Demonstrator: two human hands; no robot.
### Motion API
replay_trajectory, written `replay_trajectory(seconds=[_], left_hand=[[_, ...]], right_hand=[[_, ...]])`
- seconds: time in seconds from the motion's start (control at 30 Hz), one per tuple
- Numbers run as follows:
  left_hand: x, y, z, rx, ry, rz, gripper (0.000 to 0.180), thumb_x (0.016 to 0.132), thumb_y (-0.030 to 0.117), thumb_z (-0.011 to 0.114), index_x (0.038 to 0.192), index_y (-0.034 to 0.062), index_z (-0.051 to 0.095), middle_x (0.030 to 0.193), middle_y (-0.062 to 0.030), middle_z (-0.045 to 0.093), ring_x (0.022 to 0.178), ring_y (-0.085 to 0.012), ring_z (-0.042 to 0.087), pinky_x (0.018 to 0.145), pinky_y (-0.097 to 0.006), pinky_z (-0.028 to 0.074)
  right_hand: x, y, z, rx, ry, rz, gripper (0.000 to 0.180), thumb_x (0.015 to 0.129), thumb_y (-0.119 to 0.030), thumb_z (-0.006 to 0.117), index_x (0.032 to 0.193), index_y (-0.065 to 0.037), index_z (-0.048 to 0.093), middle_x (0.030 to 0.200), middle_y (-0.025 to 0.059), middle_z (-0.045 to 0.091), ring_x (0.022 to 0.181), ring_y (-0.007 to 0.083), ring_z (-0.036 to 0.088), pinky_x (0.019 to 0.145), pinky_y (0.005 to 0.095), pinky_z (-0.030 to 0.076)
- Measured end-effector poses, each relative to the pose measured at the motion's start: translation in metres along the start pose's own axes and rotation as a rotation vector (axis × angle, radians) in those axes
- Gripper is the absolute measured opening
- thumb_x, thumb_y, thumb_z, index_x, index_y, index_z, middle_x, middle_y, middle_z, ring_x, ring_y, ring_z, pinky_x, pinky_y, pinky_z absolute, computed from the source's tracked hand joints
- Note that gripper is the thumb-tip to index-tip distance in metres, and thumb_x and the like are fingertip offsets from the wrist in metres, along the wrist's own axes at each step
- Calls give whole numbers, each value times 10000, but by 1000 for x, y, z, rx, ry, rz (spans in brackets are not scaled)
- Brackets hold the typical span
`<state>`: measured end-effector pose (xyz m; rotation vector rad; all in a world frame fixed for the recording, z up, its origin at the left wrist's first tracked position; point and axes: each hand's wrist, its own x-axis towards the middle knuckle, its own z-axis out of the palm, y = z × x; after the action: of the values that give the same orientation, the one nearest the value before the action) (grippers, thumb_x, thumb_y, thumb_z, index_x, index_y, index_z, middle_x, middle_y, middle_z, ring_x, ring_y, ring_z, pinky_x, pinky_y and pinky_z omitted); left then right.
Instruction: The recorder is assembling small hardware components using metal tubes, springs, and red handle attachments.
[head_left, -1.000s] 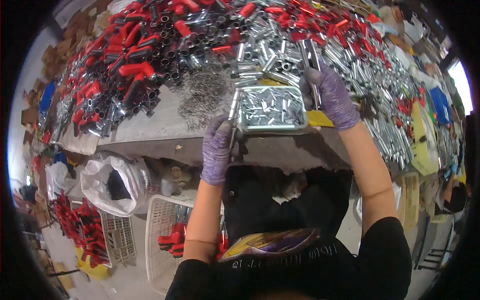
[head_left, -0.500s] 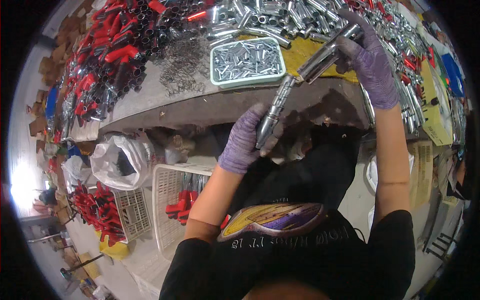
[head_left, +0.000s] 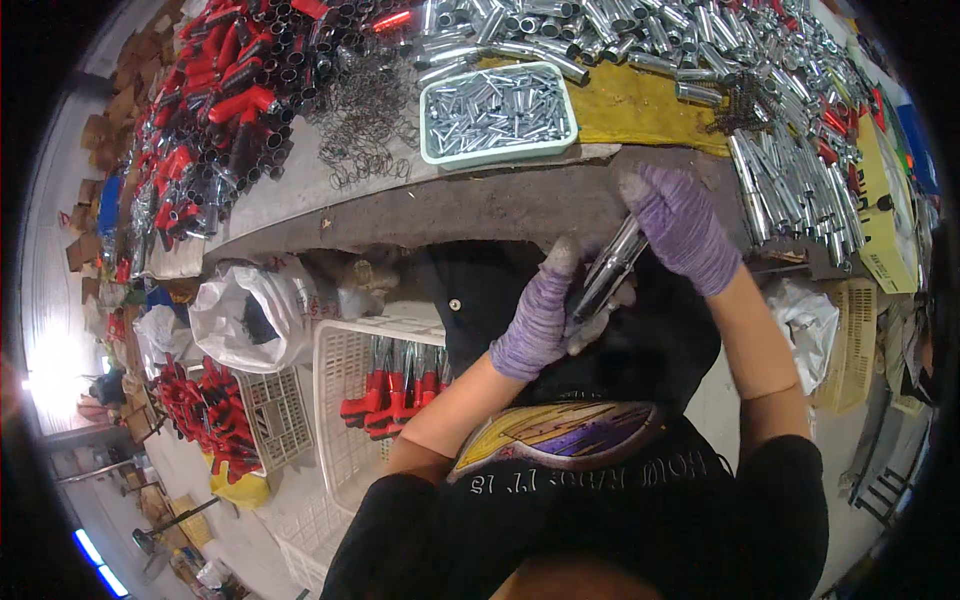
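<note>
A shiny metal tube assembly (head_left: 612,265) is held aslant close in front of my black shirt, just short of the table edge. Round its lower end are the fingers of my left hand (head_left: 540,318), in a purple glove with greyed fingertips. At the upper end, my right hand (head_left: 688,228), gloved alike, closes over the tube with thumb and fingers. Its palm side hides the tube's top. The thin ringed shaft is not visible now, and the tube looks like one piece between both hands.
A pale green tray (head_left: 498,150) of small metal pins sits on the table, beside wire springs (head_left: 365,130) and a yellow cloth (head_left: 650,108). Metal tubes (head_left: 790,185) heap up right and behind, red-handled parts (head_left: 240,105) left. Below stands a white crate (head_left: 335,400) with red-handled tools.
Both hands have come closer together, the right one down toward my body. The wide tube, before at the tip of the ringed shaft, now covers it.
</note>
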<state>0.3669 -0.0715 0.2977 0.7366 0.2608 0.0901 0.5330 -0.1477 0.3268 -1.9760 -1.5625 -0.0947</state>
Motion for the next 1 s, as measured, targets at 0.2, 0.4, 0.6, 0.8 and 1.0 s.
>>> replay_trajectory(seconds=[0.2,0.4,0.6,0.8,1.0], left_hand=[[-13,9,-9,106,9,8,540,823,349,605,1212,10,446,885,-73,570,468,-46,459,367,-153,339],[-3,23,-44,37,132,126,461,834,368,590,1166,68,481,691,-27,547,406,-59,414,331,-177,303],[-14,23,-63,-1,254,171,454,836,396,577,1159,90,484,626,-7,514,376,-67,391,312,-178,283],[-16,22,-68,-39,236,180,479,830,436,566,1151,90,481,625,-15,505,380,-71,385,311,-181,288],[-17,31,-67,-47,181,167,425,824,442,572,1082,114,492,633,-28,518,375,-86,392,310,-186,294]], right_hand=[[13,-24,5,223,-102,182,306,839,-323,535,872,-31,620,711,207,581,700,389,572,605,430,462],[91,-3,27,116,-180,-45,309,833,-340,530,898,-51,620,897,177,592,883,313,575,773,392,461],[125,7,63,-440,-431,94,282,820,-315,544,1034,-136,587,1046,97,545,960,283,550,826,393,447],[127,4,63,-477,-362,52,225,826,-283,522,941,-116,619,926,112,586,901,289,570,804,394,450],[132,8,56,-538,-361,45,241,825,-297,521,937,-110,625,922,85,606,874,270,586,797,385,458]])
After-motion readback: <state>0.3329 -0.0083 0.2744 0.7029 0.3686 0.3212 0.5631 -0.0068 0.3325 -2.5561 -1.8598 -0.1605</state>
